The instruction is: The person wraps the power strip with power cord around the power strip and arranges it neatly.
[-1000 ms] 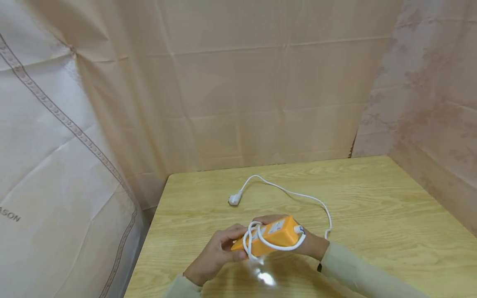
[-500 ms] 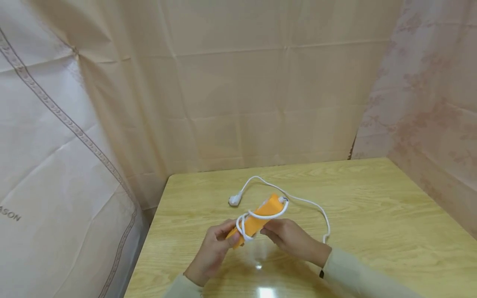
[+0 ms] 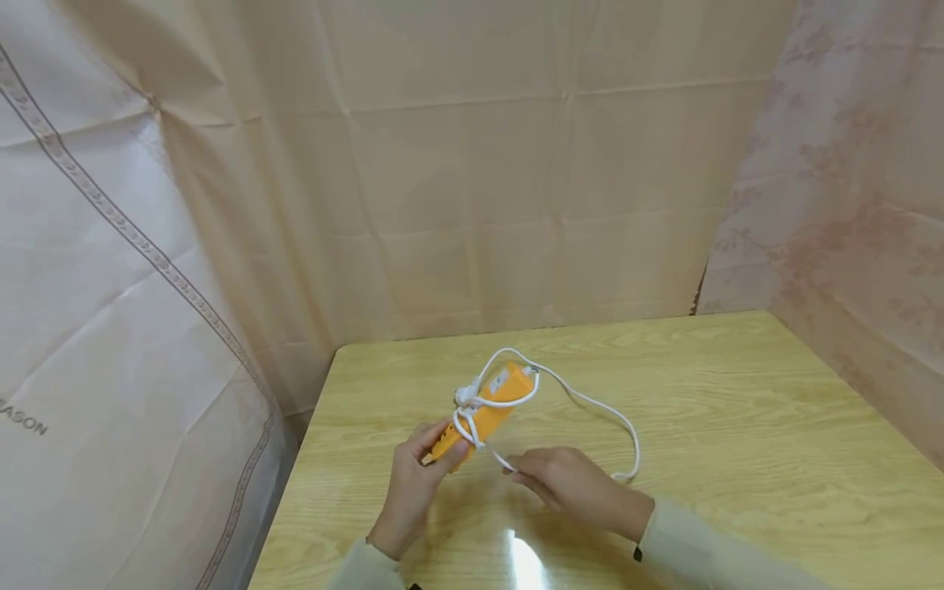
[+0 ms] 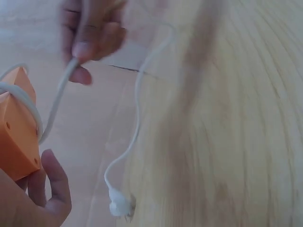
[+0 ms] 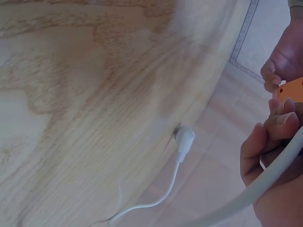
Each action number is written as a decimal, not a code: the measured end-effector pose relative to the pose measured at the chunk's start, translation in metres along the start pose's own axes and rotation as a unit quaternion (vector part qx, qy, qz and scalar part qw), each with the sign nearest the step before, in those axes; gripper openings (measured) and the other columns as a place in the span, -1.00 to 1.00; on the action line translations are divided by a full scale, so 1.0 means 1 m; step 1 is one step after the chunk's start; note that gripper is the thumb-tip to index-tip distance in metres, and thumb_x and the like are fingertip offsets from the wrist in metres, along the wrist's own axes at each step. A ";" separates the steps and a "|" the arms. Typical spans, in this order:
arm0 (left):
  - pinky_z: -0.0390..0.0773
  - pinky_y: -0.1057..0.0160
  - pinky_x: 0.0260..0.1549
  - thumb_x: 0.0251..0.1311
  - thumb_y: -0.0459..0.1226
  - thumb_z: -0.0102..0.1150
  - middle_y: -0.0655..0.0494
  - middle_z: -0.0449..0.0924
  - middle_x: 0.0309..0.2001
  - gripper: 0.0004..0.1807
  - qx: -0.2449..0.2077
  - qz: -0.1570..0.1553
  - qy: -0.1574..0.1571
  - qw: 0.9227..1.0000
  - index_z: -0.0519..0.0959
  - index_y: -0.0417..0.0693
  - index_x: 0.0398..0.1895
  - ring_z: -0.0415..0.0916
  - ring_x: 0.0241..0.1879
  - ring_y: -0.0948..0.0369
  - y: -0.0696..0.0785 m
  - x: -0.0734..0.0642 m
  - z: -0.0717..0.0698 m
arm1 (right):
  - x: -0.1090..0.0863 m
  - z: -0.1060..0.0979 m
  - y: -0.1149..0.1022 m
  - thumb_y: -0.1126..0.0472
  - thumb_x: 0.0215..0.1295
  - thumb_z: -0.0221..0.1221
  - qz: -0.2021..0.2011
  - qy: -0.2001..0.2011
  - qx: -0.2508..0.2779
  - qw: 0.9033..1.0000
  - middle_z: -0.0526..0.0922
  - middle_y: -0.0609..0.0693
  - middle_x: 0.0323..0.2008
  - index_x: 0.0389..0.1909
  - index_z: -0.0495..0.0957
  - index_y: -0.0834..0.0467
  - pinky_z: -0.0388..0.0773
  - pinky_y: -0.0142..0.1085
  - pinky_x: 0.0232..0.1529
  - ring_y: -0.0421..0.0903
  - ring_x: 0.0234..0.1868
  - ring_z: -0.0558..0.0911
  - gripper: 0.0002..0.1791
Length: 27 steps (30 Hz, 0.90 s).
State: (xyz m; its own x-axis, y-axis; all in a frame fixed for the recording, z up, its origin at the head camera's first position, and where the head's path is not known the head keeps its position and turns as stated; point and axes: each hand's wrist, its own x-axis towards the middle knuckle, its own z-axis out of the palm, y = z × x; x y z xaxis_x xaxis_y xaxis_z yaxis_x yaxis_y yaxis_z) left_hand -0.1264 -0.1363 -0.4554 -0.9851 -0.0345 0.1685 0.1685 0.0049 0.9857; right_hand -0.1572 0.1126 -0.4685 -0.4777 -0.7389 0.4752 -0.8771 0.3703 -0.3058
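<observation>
The orange, box-shaped plastic power strip sits between curled fingers and thumb of the left hand. Rightward, closed fingertips of the right hand pinch its round white cord. The head view overlaps strip and white plug; wrist views show them apart, plug on wood-grain table.

Creased beige curtain hangs behind the wood-grain surface; pale banded cloth covers the left, faintly printed fabric, perhaps floral, the right.
</observation>
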 end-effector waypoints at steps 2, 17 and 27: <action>0.61 0.31 -0.25 0.18 -0.31 0.49 0.00 0.54 -0.12 -0.55 0.046 0.022 0.007 0.999 0.68 -0.12 0.16 0.42 -0.09 0.13 -0.003 -0.001 0.001 | -0.002 0.001 0.001 0.30 0.38 0.29 -0.010 0.010 -0.005 1.000 0.73 -0.13 -0.31 0.01 0.70 0.24 0.59 -0.49 -0.27 -0.38 -0.35 0.62 -0.77; 0.50 0.28 -0.22 -0.04 -0.16 0.64 0.19 0.47 -0.12 -0.39 0.272 0.214 0.044 0.937 0.66 -0.15 0.11 0.43 -0.15 0.27 -0.005 -0.002 0.007 | 0.001 -0.004 0.000 0.25 0.41 0.28 -0.019 0.046 -0.020 0.999 0.64 -0.22 -0.42 -0.06 0.72 0.18 0.49 -0.57 -0.37 -0.46 -0.46 0.46 -0.84; 0.41 0.35 -0.32 -0.08 -0.12 0.67 0.15 0.37 -0.18 -0.27 0.361 0.195 0.002 0.912 0.58 -0.26 0.15 0.29 -0.25 0.30 -0.003 -0.004 0.011 | -0.004 -0.004 -0.002 0.22 0.44 0.26 -0.012 0.046 -0.039 0.998 0.73 -0.16 -0.31 -0.09 0.74 0.17 0.61 -0.45 -0.26 -0.35 -0.36 0.64 -0.84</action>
State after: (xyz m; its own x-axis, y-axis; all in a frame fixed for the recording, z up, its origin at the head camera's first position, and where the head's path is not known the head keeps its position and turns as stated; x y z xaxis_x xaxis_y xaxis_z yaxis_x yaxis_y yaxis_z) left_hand -0.1229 -0.1257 -0.4593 -0.8552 0.1063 0.5073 0.4368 0.6747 0.5950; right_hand -0.1535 0.1168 -0.4659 -0.4550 -0.6949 0.5569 -0.8883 0.3980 -0.2292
